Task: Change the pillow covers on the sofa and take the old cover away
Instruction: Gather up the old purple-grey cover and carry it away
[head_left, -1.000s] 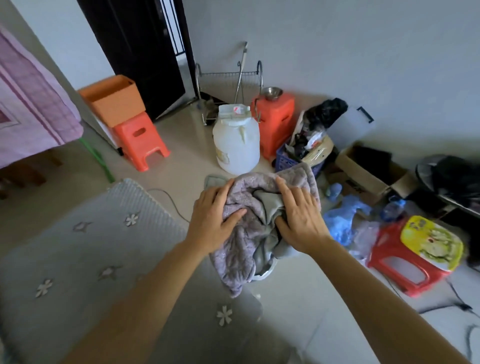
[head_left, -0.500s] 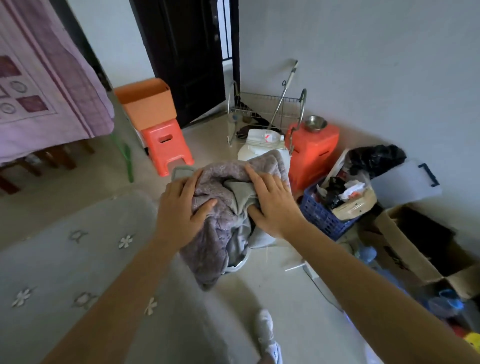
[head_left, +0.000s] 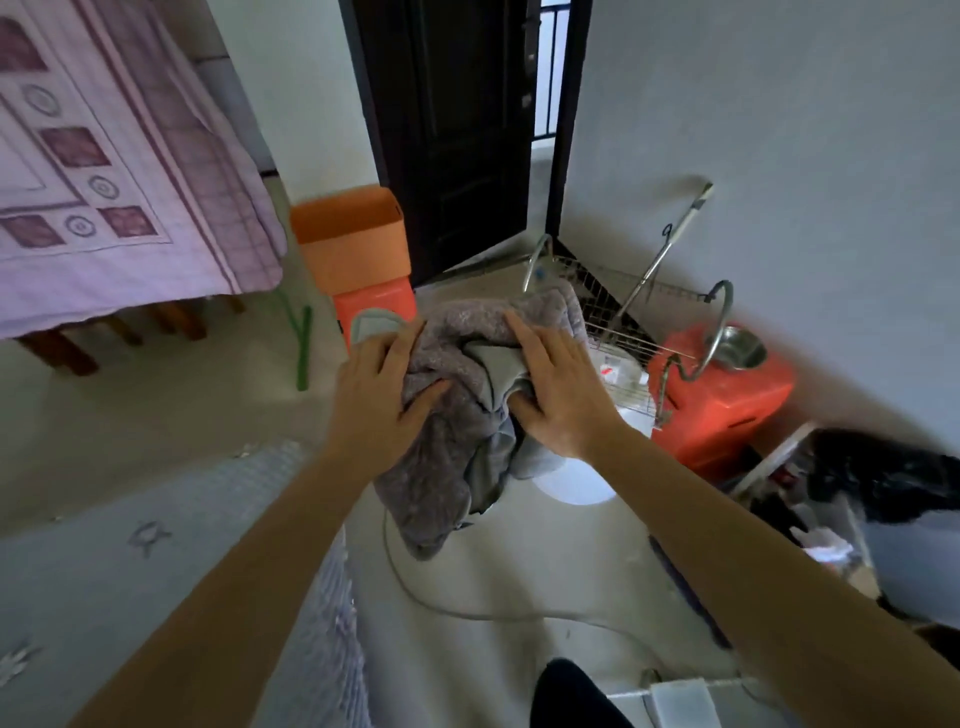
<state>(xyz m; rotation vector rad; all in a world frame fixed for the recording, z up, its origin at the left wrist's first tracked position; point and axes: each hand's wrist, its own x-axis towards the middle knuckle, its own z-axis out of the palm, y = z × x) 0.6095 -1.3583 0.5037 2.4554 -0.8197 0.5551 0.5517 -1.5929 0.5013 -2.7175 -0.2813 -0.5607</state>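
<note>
A bunched grey-mauve pillow cover (head_left: 457, 426) hangs in the air in front of me, held at chest height above the floor. My left hand (head_left: 379, 400) grips its left side, thumb pressed into the folds. On the right side my right hand (head_left: 558, 395) holds the cover, fingers spread over the top and thumb tucked under. A loose end of the cloth droops down between my forearms. A paler grey lining shows in the middle of the bundle.
A dark door (head_left: 457, 130) stands ahead. An orange bin on a red stool (head_left: 353, 254) is at its left, a wire rack (head_left: 613, 306) and red container with a steel bowl (head_left: 727, 395) at right. A purple-covered bed (head_left: 119, 171) is left; grey rug (head_left: 156, 545) below.
The view has swung left and forward toward the door. Both hands keep the same hold on the cover. The white jug now sits behind and under the bundle.
</note>
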